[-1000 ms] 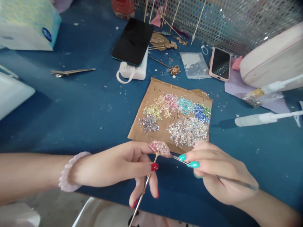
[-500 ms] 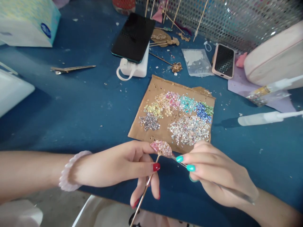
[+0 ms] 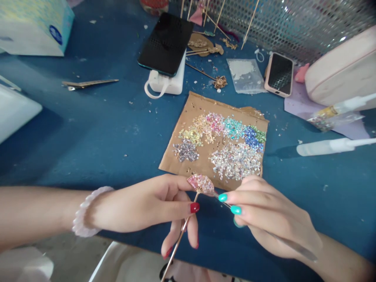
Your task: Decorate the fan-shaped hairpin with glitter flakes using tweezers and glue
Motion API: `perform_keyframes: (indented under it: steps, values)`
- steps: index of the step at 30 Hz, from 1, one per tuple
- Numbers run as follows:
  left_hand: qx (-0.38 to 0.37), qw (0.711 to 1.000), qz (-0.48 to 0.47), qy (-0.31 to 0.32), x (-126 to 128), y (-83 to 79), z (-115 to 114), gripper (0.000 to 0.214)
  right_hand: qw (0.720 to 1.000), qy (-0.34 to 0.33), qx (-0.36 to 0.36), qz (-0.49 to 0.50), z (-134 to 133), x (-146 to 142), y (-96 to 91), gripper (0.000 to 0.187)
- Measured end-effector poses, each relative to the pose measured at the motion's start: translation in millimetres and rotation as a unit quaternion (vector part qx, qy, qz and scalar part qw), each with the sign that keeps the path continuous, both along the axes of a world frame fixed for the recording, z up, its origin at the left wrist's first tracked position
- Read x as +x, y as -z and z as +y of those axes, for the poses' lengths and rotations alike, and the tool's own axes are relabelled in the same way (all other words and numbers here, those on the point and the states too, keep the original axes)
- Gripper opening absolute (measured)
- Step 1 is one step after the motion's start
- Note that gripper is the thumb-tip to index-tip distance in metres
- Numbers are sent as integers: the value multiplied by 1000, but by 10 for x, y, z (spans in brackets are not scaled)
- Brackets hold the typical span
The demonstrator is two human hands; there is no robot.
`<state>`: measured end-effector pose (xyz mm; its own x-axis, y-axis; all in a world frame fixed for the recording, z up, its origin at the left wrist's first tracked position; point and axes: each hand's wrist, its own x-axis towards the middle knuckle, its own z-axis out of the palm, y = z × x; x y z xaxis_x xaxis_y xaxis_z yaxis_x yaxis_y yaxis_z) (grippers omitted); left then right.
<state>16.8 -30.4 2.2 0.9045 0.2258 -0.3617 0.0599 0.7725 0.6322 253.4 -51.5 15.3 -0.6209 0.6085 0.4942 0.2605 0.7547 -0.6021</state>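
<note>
My left hand (image 3: 152,207) pinches a gold hairpin (image 3: 201,183) whose fan-shaped head is covered with pink and pale chips; its long stem slants down below the fingers. In my right hand (image 3: 270,215) is a pair of metal tweezers (image 3: 290,246), closed in the fingers, with the tips at the right edge of the fan. Whether the tips hold a chip is too small to tell. Just beyond both hands lies a piece of brown cardboard (image 3: 170,159) bearing piles of coloured chips, among them silver-white chips (image 3: 236,160), grey chips (image 3: 186,150) and blue chips (image 3: 253,139).
A black phone (image 3: 167,43) rests on a white power bank (image 3: 176,84). Further right are a small plastic bag (image 3: 246,76), a pink-cased phone (image 3: 279,74) and a white glue bottle (image 3: 323,147). A metal hair clip (image 3: 89,84) lies left, below a tissue box (image 3: 35,29).
Both hands keep nearly the same pose, with the tweezers still at the fan's right edge. The view has shifted very slightly.
</note>
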Motion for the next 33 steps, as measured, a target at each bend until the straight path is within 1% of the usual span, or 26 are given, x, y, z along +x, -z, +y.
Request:
perform_keyframes:
  steps: [10,15,21,28,33]
  values:
    - [11,1000,1,2,15,-5,5,42,1000,15,12,-16,-41,22,-10,19]
    - [14,1000,-3,4,4,1,2,42,1000,1,10,-8,-53,32,4,18]
    - [13,1000,-14,-4,2,23,-6,41,1000,5,7,-10,-52,22,22,23]
    - [9,1000,-14,-7,-2,26,-12,40,1000,0,20,-10,-37,17,15,19]
    - [16,1000,-6,-8,-8,18,-21,37,1000,-12,20,-10,-43,41,19,19]
